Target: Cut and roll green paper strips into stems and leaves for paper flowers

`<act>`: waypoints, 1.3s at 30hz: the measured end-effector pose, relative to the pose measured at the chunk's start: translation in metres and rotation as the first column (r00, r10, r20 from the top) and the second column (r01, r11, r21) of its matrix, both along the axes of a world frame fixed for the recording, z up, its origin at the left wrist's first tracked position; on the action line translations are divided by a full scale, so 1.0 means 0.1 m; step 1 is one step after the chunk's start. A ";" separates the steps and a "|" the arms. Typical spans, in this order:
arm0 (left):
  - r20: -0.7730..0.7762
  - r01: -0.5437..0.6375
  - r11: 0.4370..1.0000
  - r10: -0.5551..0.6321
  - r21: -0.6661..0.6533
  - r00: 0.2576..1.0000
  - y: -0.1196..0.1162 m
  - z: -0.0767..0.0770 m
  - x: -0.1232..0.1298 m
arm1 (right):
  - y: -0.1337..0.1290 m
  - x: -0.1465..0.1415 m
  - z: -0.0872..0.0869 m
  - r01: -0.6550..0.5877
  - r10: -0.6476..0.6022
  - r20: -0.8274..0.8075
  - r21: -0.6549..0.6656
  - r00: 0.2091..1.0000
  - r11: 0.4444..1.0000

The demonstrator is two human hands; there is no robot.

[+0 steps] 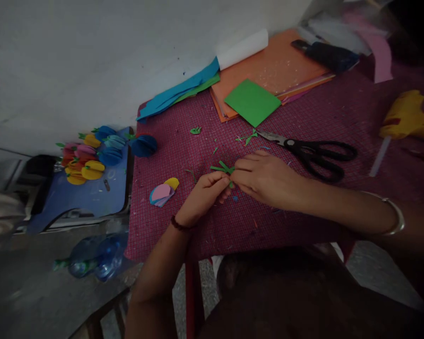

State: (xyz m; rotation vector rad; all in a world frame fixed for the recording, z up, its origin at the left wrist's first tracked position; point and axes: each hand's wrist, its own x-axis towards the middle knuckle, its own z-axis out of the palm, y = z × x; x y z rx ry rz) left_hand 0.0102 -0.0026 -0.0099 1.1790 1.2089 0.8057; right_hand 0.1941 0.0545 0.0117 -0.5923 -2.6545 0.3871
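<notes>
My left hand (211,187) and my right hand (265,178) meet over the near middle of the table, fingertips pinched around green paper strips (222,166). The strips stick out past the fingertips; the rest of them is hidden. To the right of my fingers lie black-handled scissors (305,149), their tips touching small green scraps (249,138). Beyond the scissors sits a green paper square (253,101). Left of my left hand rests a small stack of cut paper rounds (161,193), in pink, yellow and blue. More green cuttings (195,130) lie farther back.
Orange sheets (268,61), blue paper strips (180,92) and a dark cutter-like tool (327,54) lie at the back. A yellow glue gun (404,115) is at the right. Colourful paper fruits (92,169) sit on a blue board (88,200) at the left, above plastic bottles (95,256).
</notes>
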 end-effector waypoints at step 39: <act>0.353 0.093 0.981 -0.027 -0.171 0.935 -0.10 0.09 -0.02 | 0.23 0.16 0.11 -0.326 0.326 -0.020 0.025 0.945 0.945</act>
